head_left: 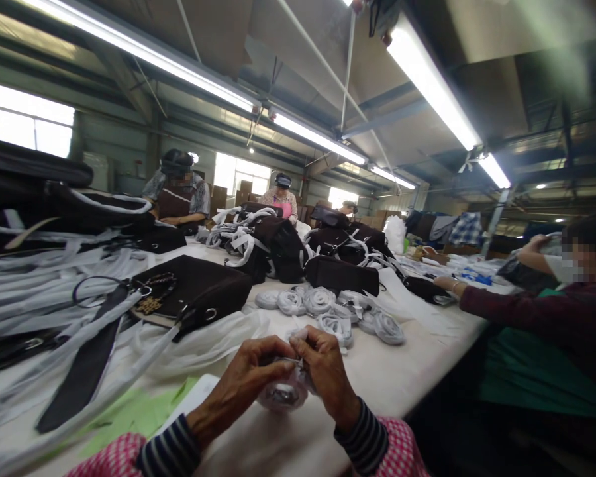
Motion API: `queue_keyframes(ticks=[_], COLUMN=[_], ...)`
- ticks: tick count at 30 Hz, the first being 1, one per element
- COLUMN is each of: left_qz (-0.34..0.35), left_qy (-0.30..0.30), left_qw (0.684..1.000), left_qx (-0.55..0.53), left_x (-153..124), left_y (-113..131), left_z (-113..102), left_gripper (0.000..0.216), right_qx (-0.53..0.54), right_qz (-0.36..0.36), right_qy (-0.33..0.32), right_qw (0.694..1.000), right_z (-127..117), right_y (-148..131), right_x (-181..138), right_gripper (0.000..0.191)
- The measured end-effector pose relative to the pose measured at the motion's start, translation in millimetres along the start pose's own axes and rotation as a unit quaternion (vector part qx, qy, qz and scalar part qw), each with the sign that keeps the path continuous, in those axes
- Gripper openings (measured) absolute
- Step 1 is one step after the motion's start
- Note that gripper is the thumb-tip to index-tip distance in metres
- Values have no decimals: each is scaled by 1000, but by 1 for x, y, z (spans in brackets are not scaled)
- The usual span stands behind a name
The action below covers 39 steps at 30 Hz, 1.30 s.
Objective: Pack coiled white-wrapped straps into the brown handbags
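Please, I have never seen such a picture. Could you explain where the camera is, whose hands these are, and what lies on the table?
This single picture comes from a camera worn on a person's head, looking forward and down. The two hands at the bottom are therefore that person's own. The left hand and the right hand together pinch a small wrapped bundle, pale and shiny; I cannot tell what is inside. They hold it just above the long white table. Behind the hands lie white rolled strips. To the left are a dark bag with metal rings and a black strap. Other people work at the same table; one person's dark red sleeve reaches in from the right.
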<state>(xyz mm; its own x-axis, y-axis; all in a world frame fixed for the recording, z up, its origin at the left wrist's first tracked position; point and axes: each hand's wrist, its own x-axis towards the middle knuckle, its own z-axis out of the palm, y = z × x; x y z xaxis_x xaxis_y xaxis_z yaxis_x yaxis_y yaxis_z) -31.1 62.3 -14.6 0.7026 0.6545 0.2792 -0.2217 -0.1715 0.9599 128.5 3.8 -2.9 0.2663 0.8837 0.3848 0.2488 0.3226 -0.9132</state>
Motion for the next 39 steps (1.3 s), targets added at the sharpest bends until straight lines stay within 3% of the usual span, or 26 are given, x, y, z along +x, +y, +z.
queue_keyframes(ticks=[5, 10, 14, 17, 21, 25, 30, 34, 39], left_qz=[-29, -16, 1, 0, -30, -43, -41, -37, -47], left_qy=[-27, -28, -8, 39, 66, 75, 62, 35, 22], left_qw=[998, 999, 999, 999, 997, 996, 997, 999, 999], left_qx=[-40, 25, 49, 38, -16, -37, -24, -6, -11], left_x=[-3, -5, -5, -3, 1, 5, 4, 1, 0], left_y=[3, 4, -4, -5, 4, 11, 11, 12, 12], left_z=[-2, -2, -2, -2, -11, -20, -18, -17, -19], left_gripper=[28, 30, 30, 29, 35, 41, 41, 34, 31], right_qx=[59, 107, 124, 121, 12, -82, -12, 27, 15], right_qz=[60, 103, 108, 91, 19, 19, 45, 71, 27], right_qy=[4, 24, 7, -19, 26, -71, -147, -134, -138], right_qw=[996, 989, 986, 988, 999, 994, 988, 988, 990], right_z=[0, 5, 6, -10, -50, -69, -48, -32, -14], right_y=[8, 15, 4, -11, -21, -15, -10, -12, -20], right_x=[3, 13, 22, 24, 14, -5, -15, -7, 5], right_gripper=[34, 39, 43, 39, 36, 28, 24, 22, 26])
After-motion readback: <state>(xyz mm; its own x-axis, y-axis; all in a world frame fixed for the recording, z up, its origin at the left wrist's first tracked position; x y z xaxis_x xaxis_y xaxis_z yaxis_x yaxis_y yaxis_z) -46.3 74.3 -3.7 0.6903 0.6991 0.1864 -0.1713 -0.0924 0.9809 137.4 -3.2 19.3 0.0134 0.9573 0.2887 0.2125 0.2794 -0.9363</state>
